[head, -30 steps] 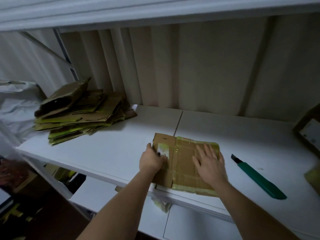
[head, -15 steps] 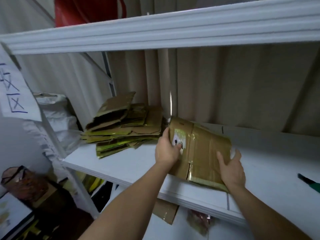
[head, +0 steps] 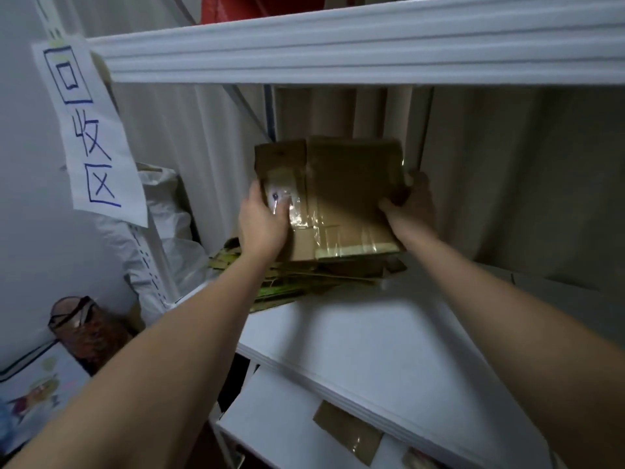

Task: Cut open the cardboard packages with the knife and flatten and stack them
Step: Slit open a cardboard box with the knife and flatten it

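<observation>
Now lifted: flattened package (head: 341, 198), off the shelf (head: 389, 336) front, above the left-corner stack (head: 304, 275).
Hands: left hand (head: 263, 225) and right hand (head: 411, 206) grip its edges.
Next: probably setting down.

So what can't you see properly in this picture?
- Pile of flattened cardboard, head view: mostly covered by the flattened box that the left hand and right hand hold over it.
- Right hand's fingers: hidden behind the box.
- Label on the box: too blurred to read.
- Red thing on the top shelf: cut off by the top edge.
</observation>
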